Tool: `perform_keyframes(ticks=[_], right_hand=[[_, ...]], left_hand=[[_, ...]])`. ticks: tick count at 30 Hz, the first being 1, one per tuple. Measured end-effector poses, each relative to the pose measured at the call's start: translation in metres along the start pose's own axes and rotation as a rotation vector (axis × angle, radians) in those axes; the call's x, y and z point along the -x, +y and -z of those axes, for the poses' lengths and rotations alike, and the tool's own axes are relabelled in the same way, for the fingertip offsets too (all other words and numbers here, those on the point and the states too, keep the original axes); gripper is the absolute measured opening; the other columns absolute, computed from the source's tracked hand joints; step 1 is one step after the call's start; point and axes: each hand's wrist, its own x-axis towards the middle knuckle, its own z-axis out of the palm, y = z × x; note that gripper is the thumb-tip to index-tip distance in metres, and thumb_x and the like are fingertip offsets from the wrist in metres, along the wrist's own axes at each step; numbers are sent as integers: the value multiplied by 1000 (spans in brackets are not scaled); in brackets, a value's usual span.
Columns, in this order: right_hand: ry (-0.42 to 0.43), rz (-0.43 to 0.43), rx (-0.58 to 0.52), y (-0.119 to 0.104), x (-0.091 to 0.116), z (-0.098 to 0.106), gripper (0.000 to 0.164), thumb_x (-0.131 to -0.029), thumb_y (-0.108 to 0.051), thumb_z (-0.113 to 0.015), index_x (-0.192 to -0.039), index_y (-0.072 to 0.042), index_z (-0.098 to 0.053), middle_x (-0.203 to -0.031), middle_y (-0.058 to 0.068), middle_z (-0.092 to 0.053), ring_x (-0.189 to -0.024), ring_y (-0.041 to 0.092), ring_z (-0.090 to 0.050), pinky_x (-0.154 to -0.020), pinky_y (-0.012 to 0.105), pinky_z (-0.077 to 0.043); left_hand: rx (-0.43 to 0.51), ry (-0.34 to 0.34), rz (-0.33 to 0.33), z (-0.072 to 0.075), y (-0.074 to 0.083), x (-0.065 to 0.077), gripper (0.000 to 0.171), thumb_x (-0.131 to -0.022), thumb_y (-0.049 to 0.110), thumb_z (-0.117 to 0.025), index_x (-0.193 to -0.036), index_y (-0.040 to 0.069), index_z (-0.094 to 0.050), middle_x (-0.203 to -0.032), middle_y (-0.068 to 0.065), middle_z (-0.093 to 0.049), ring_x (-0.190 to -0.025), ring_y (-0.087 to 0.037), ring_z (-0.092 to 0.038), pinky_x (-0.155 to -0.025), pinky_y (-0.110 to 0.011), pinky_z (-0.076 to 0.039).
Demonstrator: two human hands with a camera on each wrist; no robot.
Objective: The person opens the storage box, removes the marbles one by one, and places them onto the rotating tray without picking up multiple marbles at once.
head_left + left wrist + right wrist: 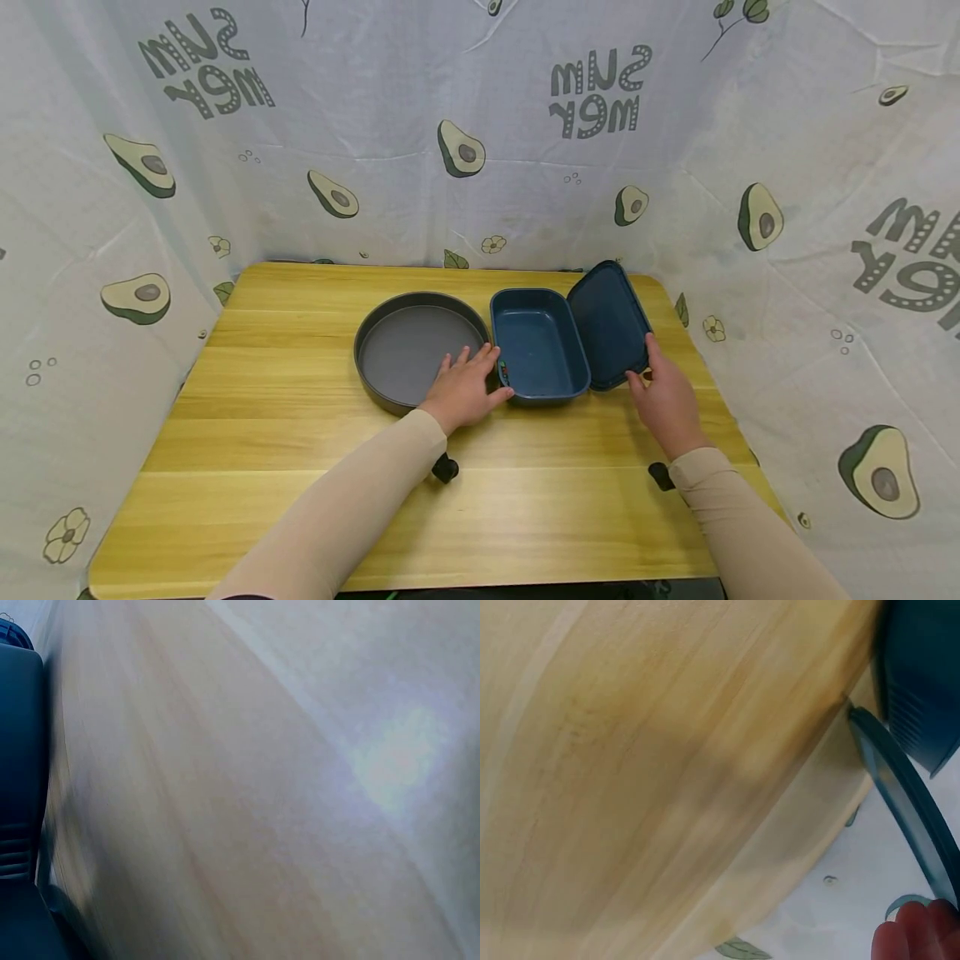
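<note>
1. Blue lid [609, 325]: right of centre in the frame, tilted up off the worktop [262, 400], immediately right of the blue container [534, 342]. Whether the two touch cannot be confirmed.
2. Right hand [666, 400]: pinches the lid's lower right corner between thumb and fingers. The right wrist view shows fingertips at the lid's edge, lower right of that frame.
3. Left hand [465, 392]: fingers spread wide, gripping nothing; the fingertips and thumb rest at the container's left rim, near its lower left corner.
4. Governing relation: the lid lies up and to the left of the right hand, which is clearly the nearer one. Its long axis slants from upper left to lower right; the container's runs nearly up and down the frame, so the two are slightly out of line.
5. Container: uncovered, standing flat, with a small coloured label at its left rim.
6. Round grey pan [412, 350]: left of the container, partly behind the left hand.
7. Left wrist view: mostly worktop; hand not visible there.
</note>
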Motion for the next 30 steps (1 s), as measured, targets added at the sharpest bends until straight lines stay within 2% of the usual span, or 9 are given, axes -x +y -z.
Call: perform_keyframes(ticks=[4, 12, 18, 23, 30], right_hand=[[2, -6, 18, 3, 0, 0, 74, -99, -9, -72, -160, 9, -35, -131, 40, -62, -99, 51, -70, -80, 62, -59], [-4, -22, 65, 11, 3, 0, 65, -99, -12, -73, -153, 11, -45, -113, 37, -68, -88, 45, -69, -68, 57, -57], [-42, -62, 86, 17, 4, -1, 61, -101, -15, -70, -151, 12, -48, -105, 34, -68, -80, 40, -66, -63, 51, -55], [-72, -104, 94, 20, 5, -1, 62, -102, -18, -68, -151, 13, -46, -112, 39, -66, -85, 46, -67, -64, 54, -55], [-105, -140, 88, 25, 9, -1, 63, -103, -19, -67, -152, 14, -45, -126, 43, -62, -101, 56, -66, -78, 64, -57]], left_hand=[[-1, 0, 1, 1, 0, 0, 84, -102, 67, -53, -170, 28, -22, -178, 5, -16, -165, -37, -14, -133, -64, -7], [-9, -5, 5, 3, 2, 2, 84, -102, 67, -52, -170, 29, -21, -178, 6, -16, -165, -36, -14, -133, -64, -8], [-10, -4, 5, 2, 2, 2, 83, -103, 66, -53, -170, 29, -21, -178, 5, -17, -165, -36, -14, -133, -63, -7], [-2, -3, 2, 3, 2, 3, 84, -103, 66, -53, -170, 27, -23, -178, 5, -17, -164, -37, -15, -133, -64, -7], [0, -2, -4, 2, 2, 2, 84, -102, 67, -53, -170, 27, -22, -177, 5, -17, -164, -37, -15, -132, -64, -7]])
